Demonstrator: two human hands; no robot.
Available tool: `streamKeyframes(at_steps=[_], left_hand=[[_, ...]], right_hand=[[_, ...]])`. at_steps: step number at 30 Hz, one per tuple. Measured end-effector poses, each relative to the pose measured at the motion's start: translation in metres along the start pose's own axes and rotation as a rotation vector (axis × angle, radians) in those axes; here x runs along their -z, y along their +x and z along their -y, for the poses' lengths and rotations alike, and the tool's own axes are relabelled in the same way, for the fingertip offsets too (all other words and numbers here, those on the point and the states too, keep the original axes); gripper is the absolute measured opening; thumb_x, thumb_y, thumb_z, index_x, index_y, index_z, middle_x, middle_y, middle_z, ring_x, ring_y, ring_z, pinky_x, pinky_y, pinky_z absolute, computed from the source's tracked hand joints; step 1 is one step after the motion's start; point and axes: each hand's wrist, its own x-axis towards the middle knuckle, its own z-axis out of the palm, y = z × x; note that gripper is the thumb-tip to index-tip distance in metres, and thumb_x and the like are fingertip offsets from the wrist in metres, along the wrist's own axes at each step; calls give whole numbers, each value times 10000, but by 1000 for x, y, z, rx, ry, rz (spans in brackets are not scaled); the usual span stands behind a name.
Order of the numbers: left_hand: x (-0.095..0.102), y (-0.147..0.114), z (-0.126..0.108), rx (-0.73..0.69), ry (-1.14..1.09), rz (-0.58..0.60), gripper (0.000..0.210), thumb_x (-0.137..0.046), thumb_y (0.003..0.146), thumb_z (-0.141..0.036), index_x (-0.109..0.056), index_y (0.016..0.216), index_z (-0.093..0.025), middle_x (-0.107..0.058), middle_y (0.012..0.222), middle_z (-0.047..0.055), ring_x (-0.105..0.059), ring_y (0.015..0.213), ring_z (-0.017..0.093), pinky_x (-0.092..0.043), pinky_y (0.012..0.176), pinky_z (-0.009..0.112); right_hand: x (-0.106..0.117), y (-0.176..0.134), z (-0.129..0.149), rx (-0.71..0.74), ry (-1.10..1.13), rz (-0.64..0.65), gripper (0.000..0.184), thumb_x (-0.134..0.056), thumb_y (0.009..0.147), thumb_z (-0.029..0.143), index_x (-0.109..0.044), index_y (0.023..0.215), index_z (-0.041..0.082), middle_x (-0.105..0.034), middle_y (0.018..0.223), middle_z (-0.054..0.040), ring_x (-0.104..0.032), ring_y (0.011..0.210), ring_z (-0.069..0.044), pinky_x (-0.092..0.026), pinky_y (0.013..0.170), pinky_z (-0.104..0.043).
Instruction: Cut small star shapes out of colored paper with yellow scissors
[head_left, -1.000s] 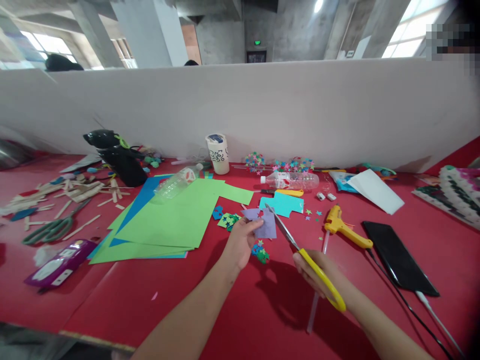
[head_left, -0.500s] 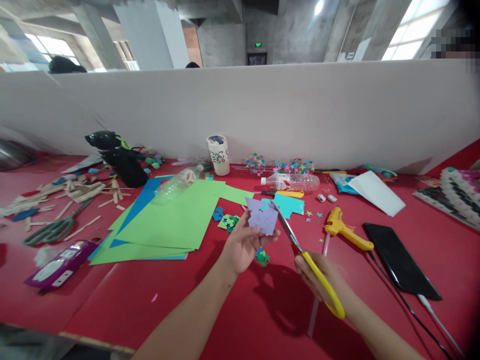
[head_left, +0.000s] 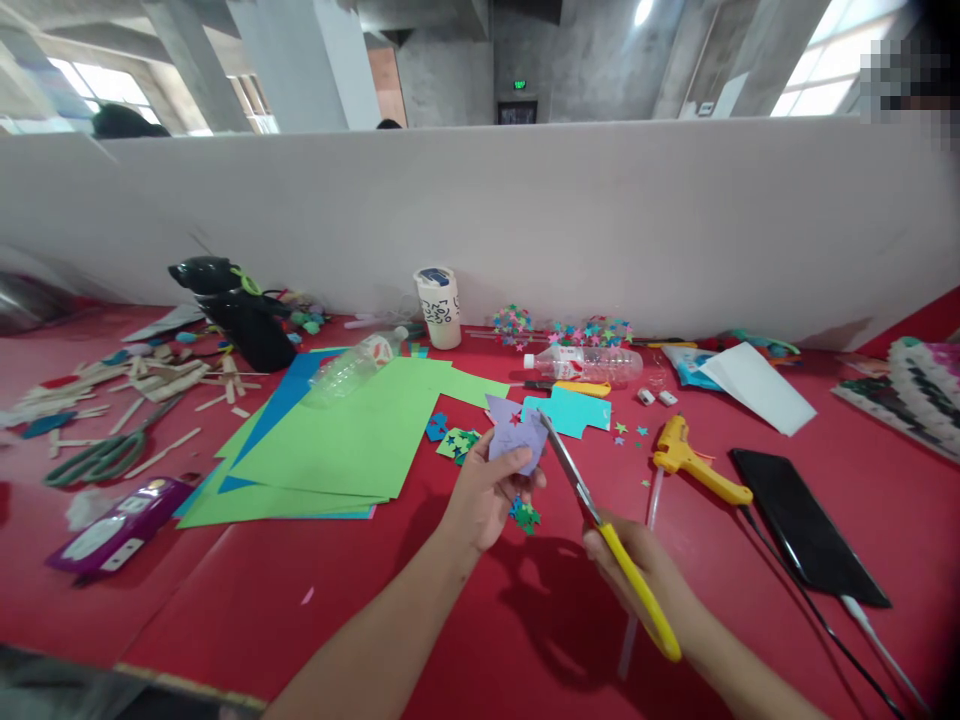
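Note:
My left hand (head_left: 484,497) pinches a small piece of purple paper (head_left: 514,440) between thumb and fingers, above the red table. Yellow-handled scissors (head_left: 581,485) are in my right hand (head_left: 634,560), with the blade tips at the paper's right edge. Whether the blades are parted is hard to see. Below the left hand lies a small pile of green and blue paper stars (head_left: 527,517). More cut pieces (head_left: 457,443) in green and blue sit just left of the paper. Turquoise paper (head_left: 574,410) lies behind it, beside a yellow utility knife (head_left: 577,388).
Large green sheets (head_left: 330,440) cover the left middle, with a clear bottle (head_left: 360,365) on top. A yellow glue gun (head_left: 697,465) and a black phone (head_left: 806,525) with cables lie at right. Green scissors (head_left: 112,455), wooden sticks and a purple device (head_left: 124,530) lie at left.
The purple paper has turned and tilted in my left hand, and a red star-shaped spot now shows in it. My right hand and the scissors have shifted slightly left and down.

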Motion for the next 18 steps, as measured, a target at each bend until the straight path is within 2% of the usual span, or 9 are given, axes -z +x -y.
streamKeyframes(at_steps=[6, 10, 12, 15, 18], left_hand=[[-1, 1, 0, 13, 11, -57, 143, -641, 619, -174, -518, 683, -139, -564, 546, -16, -484, 425, 58, -295, 374, 156], [2, 1, 2, 2, 4, -25, 136, -633, 617, -181, -508, 655, -142, -545, 532, -26, -448, 409, 50, -295, 390, 169], [2, 1, 3, 4, 4, -53, 152, -642, 632, -213, -509, 661, -146, -534, 510, -33, -438, 396, 48, -292, 389, 168], [1, 1, 2, 5, 35, -116, 178, -649, 661, -278, -542, 699, -141, -560, 512, -17, -476, 403, 67, -304, 381, 171], [-2, 1, 1, 9, 39, -99, 193, -651, 668, -292, -582, 731, -123, -599, 559, 9, -538, 452, 100, -372, 410, 194]], right_hand=[[-1, 0, -4, -22, 43, -1, 393, -366, 839, 528, -291, 610, 218, -256, 474, 85, -253, 406, -64, -201, 360, -181], [-1, 1, -2, -61, 70, 32, 382, -423, 821, 519, -308, 618, 216, -239, 467, 94, -250, 388, -58, -201, 347, -175], [-1, 1, -1, -70, 77, 39, 379, -451, 811, 507, -314, 615, 213, -247, 471, 93, -251, 390, -55, -203, 348, -171], [-3, 1, 2, -68, 87, 50, 391, -498, 782, 509, -332, 602, 206, -280, 474, 88, -263, 395, -52, -215, 353, -168], [-7, -2, 4, -104, 121, 41, 422, -444, 777, 586, -363, 619, 203, -283, 449, 92, -262, 358, -49, -205, 330, -169]])
